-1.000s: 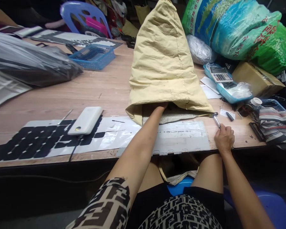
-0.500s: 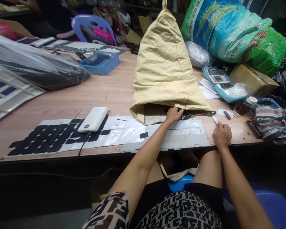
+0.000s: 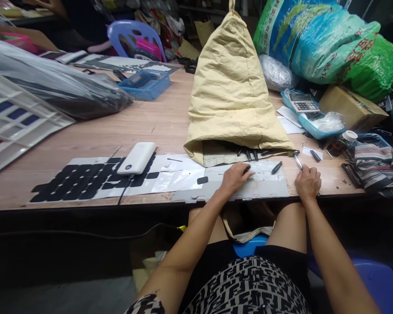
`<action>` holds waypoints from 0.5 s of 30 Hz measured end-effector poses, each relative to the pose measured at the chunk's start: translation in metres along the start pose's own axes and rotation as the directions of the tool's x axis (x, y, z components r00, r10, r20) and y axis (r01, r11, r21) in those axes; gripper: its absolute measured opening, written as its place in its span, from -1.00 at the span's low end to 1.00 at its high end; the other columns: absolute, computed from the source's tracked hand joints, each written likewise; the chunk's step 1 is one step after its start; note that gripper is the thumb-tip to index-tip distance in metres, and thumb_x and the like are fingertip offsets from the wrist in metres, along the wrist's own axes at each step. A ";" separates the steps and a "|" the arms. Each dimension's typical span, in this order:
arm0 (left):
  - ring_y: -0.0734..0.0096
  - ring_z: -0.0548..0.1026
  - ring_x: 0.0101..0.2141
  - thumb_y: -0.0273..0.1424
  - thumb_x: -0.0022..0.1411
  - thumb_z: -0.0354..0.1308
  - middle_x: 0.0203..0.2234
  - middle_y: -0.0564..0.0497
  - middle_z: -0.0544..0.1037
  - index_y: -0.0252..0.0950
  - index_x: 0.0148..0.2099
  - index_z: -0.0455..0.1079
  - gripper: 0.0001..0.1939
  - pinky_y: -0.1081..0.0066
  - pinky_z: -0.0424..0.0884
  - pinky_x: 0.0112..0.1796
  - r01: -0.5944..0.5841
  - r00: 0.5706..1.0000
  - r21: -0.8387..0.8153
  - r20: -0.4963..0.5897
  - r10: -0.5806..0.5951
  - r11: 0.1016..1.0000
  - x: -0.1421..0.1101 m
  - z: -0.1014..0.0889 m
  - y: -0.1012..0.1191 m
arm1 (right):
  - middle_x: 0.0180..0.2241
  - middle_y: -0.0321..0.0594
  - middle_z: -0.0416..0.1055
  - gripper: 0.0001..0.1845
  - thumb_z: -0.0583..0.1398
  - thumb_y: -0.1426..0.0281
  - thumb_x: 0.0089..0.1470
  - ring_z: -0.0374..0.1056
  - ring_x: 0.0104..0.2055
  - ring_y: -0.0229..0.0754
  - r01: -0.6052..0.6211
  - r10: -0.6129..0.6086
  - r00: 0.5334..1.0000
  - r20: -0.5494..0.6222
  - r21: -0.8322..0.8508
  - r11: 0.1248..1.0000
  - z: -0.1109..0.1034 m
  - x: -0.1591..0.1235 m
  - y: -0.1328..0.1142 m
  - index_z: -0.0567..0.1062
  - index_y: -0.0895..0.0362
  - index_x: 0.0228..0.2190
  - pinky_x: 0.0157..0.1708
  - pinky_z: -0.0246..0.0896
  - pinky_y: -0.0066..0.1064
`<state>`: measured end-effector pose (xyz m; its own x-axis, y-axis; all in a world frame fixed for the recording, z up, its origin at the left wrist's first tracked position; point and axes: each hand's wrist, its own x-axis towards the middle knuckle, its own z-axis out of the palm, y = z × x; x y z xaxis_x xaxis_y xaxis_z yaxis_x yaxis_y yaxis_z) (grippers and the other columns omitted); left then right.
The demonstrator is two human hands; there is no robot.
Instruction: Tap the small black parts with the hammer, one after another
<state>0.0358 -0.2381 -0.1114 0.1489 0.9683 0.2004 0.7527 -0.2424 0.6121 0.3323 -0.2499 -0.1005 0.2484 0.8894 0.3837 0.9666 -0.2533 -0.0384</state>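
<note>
My left hand (image 3: pixel 236 178) is closed on a small black part (image 3: pixel 246 169), above the grey board (image 3: pixel 229 192) at the table's front edge. A loose black piece (image 3: pixel 277 167) lies on the board between my hands. My right hand (image 3: pixel 308 183) grips the silver handle of a small hammer (image 3: pixel 298 161), its dark head pointing away from me. Beyond my left hand, the mouth of a yellow cloth bag (image 3: pixel 237 91) gapes, and several black pieces (image 3: pixel 248 154) rest at its opening. The bag hides whatever lies deeper inside.
Left of the board, a white power bank (image 3: pixel 137 158) with a cable sits on a sheet of black stickers (image 3: pixel 75 181). A blue basket (image 3: pixel 147 85) stands farther back. To the right are a calculator (image 3: pixel 303 104), a lidded bottle (image 3: pixel 343 141) and a striped cloth (image 3: pixel 380 165).
My left hand has come back from the bag's mouth toward me with a black part. Another black piece now shows on the board. My right hand still holds the hammer.
</note>
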 end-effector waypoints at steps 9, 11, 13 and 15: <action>0.22 0.45 -0.11 -0.29 0.20 0.35 -0.21 -0.03 0.47 -0.18 0.10 0.52 -0.59 0.27 0.41 -0.02 -0.085 0.996 -0.166 -0.013 0.084 0.982 -0.032 -0.001 -0.016 | -0.15 -0.03 0.36 -0.59 0.09 0.36 0.26 0.17 -0.17 -0.06 -0.051 0.043 0.997 0.062 0.134 0.990 -0.016 -0.010 0.001 0.55 0.10 0.07 -0.24 0.05 -0.28; 0.22 0.45 -0.12 -0.34 0.20 0.34 -0.24 -0.02 0.48 -0.19 0.03 0.55 -0.67 0.26 0.42 -0.03 -0.057 0.998 -0.174 -0.042 0.051 0.983 -0.037 -0.005 -0.019 | -0.16 -0.06 0.38 -0.59 0.09 0.34 0.27 0.21 -0.16 -0.07 -0.093 0.083 0.995 0.059 0.197 0.976 -0.024 -0.024 0.002 0.56 0.08 0.07 -0.24 0.07 -0.29; 0.23 0.46 -0.16 -0.38 0.19 0.33 -0.28 -0.01 0.49 -0.20 -0.04 0.57 -0.74 0.26 0.42 -0.04 -0.029 0.998 -0.164 -0.063 0.019 0.986 -0.040 -0.006 -0.020 | -0.14 -0.07 0.41 -0.58 0.10 0.31 0.26 0.26 -0.13 -0.06 -0.109 0.102 0.994 0.041 0.261 0.959 -0.035 -0.042 0.004 0.56 0.07 0.07 -0.21 0.13 -0.29; 0.24 0.46 -0.18 -0.40 0.18 0.33 -0.30 -0.01 0.50 -0.22 -0.07 0.58 -0.76 0.25 0.42 -0.03 -0.022 0.997 -0.154 -0.071 0.011 0.988 -0.040 -0.005 -0.019 | -0.15 -0.08 0.44 -0.58 0.11 0.29 0.24 0.31 -0.11 -0.05 -0.097 0.092 0.995 0.031 0.330 0.939 -0.047 -0.061 0.009 0.57 0.08 0.06 -0.15 0.19 -0.28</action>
<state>0.0124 -0.2728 -0.1272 0.1115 0.9589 0.2610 0.6418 -0.2700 0.7177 0.3227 -0.3238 -0.0810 0.3385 0.8734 0.3500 0.9041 -0.1988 -0.3782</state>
